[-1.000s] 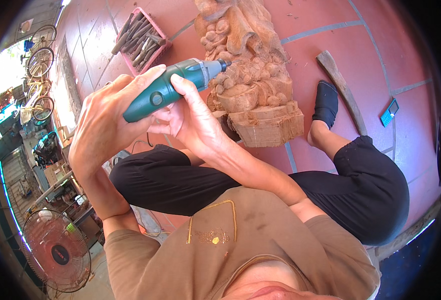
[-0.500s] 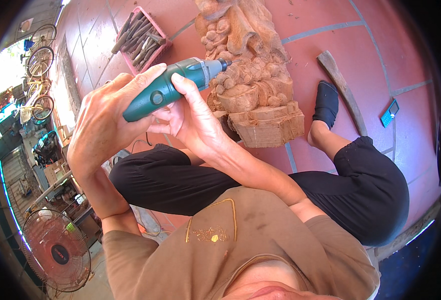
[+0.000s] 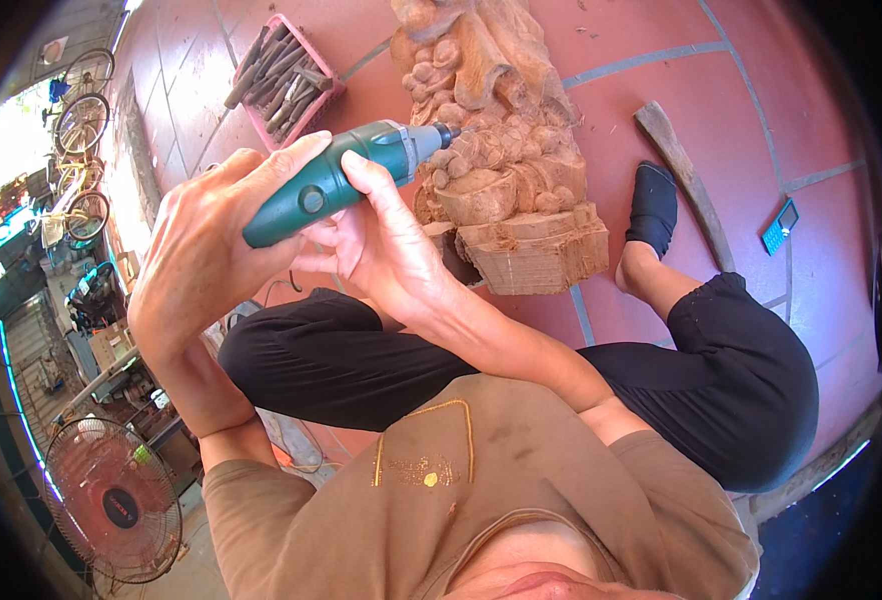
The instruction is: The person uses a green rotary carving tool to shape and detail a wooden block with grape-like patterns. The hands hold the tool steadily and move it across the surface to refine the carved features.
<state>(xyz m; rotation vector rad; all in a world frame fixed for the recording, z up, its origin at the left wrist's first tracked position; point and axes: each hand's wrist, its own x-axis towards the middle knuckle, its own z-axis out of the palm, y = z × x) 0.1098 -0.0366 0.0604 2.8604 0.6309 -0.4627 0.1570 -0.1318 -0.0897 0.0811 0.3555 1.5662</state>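
Note:
A green and grey rotary tool point(image 3: 313, 198) is held up in front of me, its dark collet aimed right toward a brown wood carving point(image 3: 521, 195). My left hand point(image 3: 193, 245) wraps the tool's body from behind. On the near side my right hand point(image 3: 391, 235) grips it as well, thumb lying along the casing. The carving has rounded lumps, folds and a rough block end. From this angle the thin bit overlaps the carving, and I cannot tell whether it touches the wood.
On the red tiled floor, a pink basket point(image 3: 333, 92) holds several wooden-handled tools. A curved wooden stick point(image 3: 683, 172) lies beside my right foot, with a teal keypad phone point(image 3: 779, 226) farther right. A fan point(image 3: 111, 505) stands at the lower left; bicycles point(image 3: 83, 130) are beyond.
The rotary tool has shifted very slightly left and down, with both hands still around it. The carving has stayed in place.

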